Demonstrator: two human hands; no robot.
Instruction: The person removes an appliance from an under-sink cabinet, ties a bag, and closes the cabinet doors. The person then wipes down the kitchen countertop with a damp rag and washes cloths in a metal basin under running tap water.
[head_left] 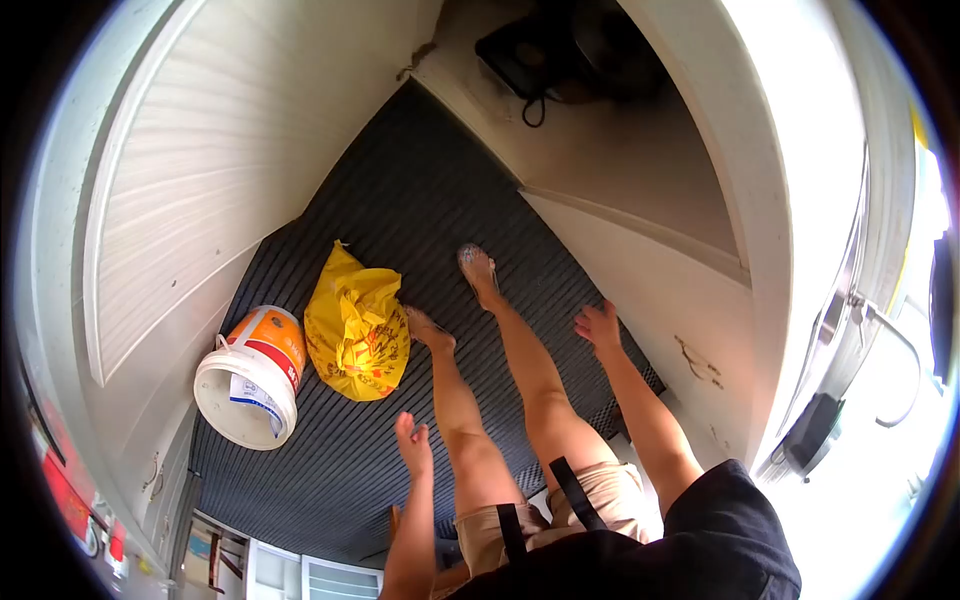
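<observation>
Beneath you the dark ribbed mat covers the floor, running up to a far corner, with a white panel along its left edge and a white cupboard base along its right. In the recess above that base sits a dark object, too shadowed to name, with a cord loop showing near it. The white bucket, with an orange and red label, is by the mat's left edge; its mouth faces you, and you cannot tell for sure whether it stands upright or leans. Just right of it, toward the mat's middle, the crumpled yellow plastic bag slumps close by your left foot; whether they touch is unclear. Your left hand hangs nearest the bag, apart from it, fingers parted and loosely bent, nothing visible in it. Your right hand hovers by the cupboard base, fingers spread, also with nothing seen in its grasp. Smallest, a printed paper shows inside the bucket. Watch your left foot: a careless sideways step could snag the bag's loose plastic, trip you, or shove the bag into the bucket and tip it
</observation>
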